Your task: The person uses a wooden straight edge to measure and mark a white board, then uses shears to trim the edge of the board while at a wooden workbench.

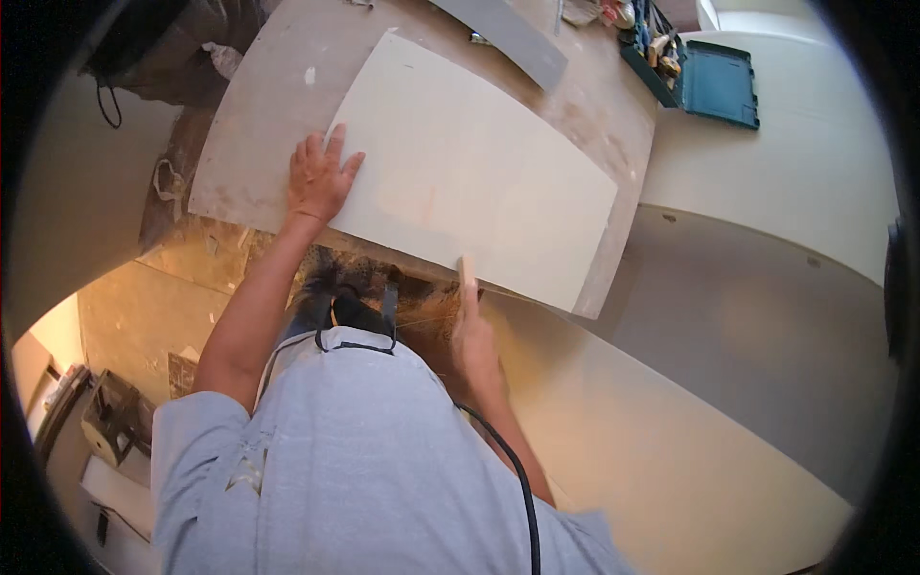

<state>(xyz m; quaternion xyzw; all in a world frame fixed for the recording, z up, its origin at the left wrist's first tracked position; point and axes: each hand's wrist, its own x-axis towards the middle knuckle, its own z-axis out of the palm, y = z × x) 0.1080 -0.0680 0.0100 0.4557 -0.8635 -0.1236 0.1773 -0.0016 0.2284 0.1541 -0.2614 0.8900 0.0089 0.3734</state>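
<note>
A large pale board (479, 163) lies flat on a worn work table (249, 125). My left hand (324, 177) rests on the board's left edge, fingers spread, with part of the palm over the table. At the near edge of the board, my right hand (474, 335) grips a small light-coloured wooden block (467, 271). The block stands roughly upright, its top at the board's edge; whether it touches the edge I cannot tell. Some of the right hand's fingers are hidden and slightly blurred.
A grey strip (513, 43) lies beyond the board. An open teal toolbox (719, 84) with tools sits at the far right. Large pale panels (661, 422) stand close on my right. A black cable (522, 479) runs along my right side.
</note>
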